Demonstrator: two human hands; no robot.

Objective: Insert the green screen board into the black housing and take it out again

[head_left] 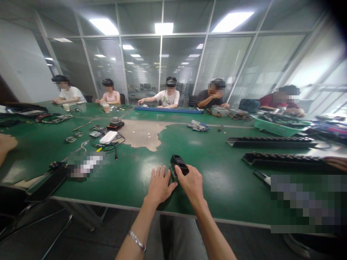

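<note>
A black device (180,163) sits on the worktop (127,184), the grip of the right hand (192,181) wrapped around it. Just left of the device, the left hand (159,186) spreads palm-down, apparently empty. Green board (173,175) shows along the device's side; opening seems begun, casing removal left.

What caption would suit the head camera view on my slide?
Right hand holds a black device at a green table, left hand spread beside it, people seated across.

Lit brightly from ceiling panels (104,26); glared softly across green tabletop (214,168); stretched toward edges; blackened at upper right; seemingly blurred at far right.
</note>
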